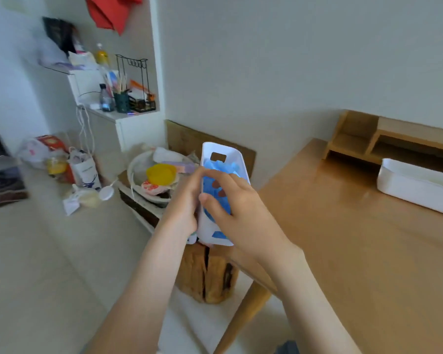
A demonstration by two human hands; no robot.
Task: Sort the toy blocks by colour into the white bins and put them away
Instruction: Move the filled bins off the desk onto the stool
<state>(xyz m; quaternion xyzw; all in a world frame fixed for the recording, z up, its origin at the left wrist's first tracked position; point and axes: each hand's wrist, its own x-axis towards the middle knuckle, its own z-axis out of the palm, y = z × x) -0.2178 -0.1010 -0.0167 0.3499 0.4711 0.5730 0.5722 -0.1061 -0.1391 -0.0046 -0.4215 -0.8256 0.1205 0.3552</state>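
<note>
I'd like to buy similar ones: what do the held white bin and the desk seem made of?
The white bin: probably plastic, smooth matte white; thin moulded walls, cut-out handle slot. The desk: looks like wood or wood veneer, light brown with a soft sheen; which one cannot be told.

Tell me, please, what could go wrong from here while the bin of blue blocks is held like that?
1. The white bin is tilted in mid-air, off the table; blue blocks could slide out past the right hand covering them.
2. Fallen blocks might land among the floor clutter below.
3. The left hand grips only one side wall, so the bin may twist.
</note>
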